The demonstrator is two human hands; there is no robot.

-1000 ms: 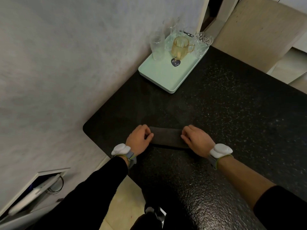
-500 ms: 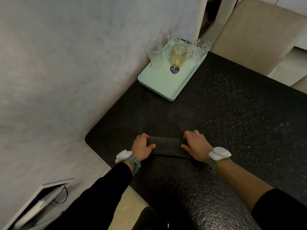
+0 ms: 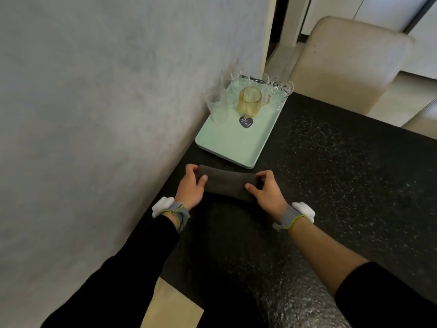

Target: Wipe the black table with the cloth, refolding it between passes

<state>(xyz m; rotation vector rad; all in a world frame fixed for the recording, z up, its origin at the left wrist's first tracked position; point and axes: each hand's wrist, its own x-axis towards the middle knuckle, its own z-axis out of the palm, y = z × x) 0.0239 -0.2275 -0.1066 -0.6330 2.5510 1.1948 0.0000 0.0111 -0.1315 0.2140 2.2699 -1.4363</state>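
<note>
1. The cloth (image 3: 227, 183) is a dark grey towel folded into a long, narrow band. It looks soft, light and limp, with a grippy nap rather than a slick face, and nothing about it is fragile.
2. Being several loose layers, it will likely sag or fall open if taken by the middle. The two short ends are the sensible places to hold it, pinching all the layers together.
3. The cloth sits just on the near side of the mint-green tray (image 3: 224, 144), close to its near rim but not touching it, over the black table (image 3: 331, 185). I cannot tell whether it rests on the table or is raised slightly off it.
4. The left hand (image 3: 190, 188) grips the cloth end farther from the tray's near corner. Its thumb lies on top and its fingers (image 3: 190, 168) curl over the far edge.
5. The right hand (image 3: 267, 192) pinches the opposite end, in front of the tray's near corner, with the thumb on top and the fingers wrapped behind.
6. The cloth spans between the two hands, fairly taut.
7. The glasses (image 3: 250, 100) at the tray's far end are breakable, so wiping strokes should stay clear of them.
</note>
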